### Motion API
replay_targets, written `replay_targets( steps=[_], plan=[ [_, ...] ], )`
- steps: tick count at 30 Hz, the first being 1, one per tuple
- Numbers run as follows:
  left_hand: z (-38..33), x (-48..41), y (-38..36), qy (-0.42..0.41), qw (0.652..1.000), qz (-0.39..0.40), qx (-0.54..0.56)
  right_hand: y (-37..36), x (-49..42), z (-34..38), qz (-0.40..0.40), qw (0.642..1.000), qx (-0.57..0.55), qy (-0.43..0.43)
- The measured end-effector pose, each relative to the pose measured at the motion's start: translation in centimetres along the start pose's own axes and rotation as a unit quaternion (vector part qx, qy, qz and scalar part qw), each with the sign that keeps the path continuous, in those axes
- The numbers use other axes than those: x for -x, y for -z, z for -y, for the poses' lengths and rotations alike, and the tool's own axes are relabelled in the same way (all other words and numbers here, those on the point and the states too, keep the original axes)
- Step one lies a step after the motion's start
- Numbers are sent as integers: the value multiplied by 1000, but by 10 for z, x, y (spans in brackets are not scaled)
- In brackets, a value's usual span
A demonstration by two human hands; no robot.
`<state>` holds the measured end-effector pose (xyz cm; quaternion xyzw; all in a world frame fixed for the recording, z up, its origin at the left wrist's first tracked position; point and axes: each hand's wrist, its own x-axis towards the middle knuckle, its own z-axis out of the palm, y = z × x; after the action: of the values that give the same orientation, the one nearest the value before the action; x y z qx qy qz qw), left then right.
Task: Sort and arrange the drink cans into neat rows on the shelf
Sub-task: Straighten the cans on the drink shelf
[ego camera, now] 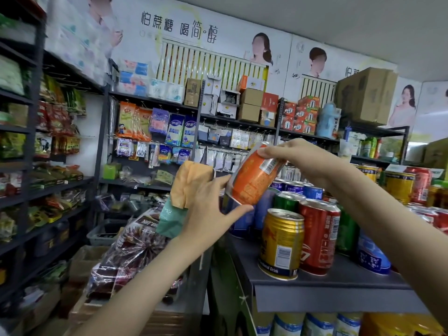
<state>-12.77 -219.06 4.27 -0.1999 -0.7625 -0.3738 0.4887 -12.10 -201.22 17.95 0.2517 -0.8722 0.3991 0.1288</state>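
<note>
Orange can [254, 175] was up in the air, tilted hard to one side, caught between both hands just above the front left corner of the grey shelf [339, 280]. Right hand [291, 154] had its fingers curled over the top end, near the barcode. Left hand [208, 214] took the bottom end, thumb under the rim and forefinger against the base, so both hands were clamped on the same can.

A tan cloth [191, 183] and a green cloth [171, 221] sat bunched right behind the left hand; honestly couldn't tell whether the hand had hold of them.

Down on the shelf things looked pretty mixed. A gold can [281, 243] stood upright at the front edge with a red can [317, 236] just beside it, touching or nearly so. Behind those were a green can [288, 201] and some blue cans [312, 191], and further right a blue-and-white can [371, 258] half hidden by the right forearm. More yellow cans [400, 186] stood at the back right.
</note>
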Motion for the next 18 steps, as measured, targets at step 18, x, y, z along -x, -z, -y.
replay_targets(
  steps=[18],
  plan=[
    [-24,-21,28,101,978,-51,175,0,-8,-21,93,993,-78,-6]
  ],
)
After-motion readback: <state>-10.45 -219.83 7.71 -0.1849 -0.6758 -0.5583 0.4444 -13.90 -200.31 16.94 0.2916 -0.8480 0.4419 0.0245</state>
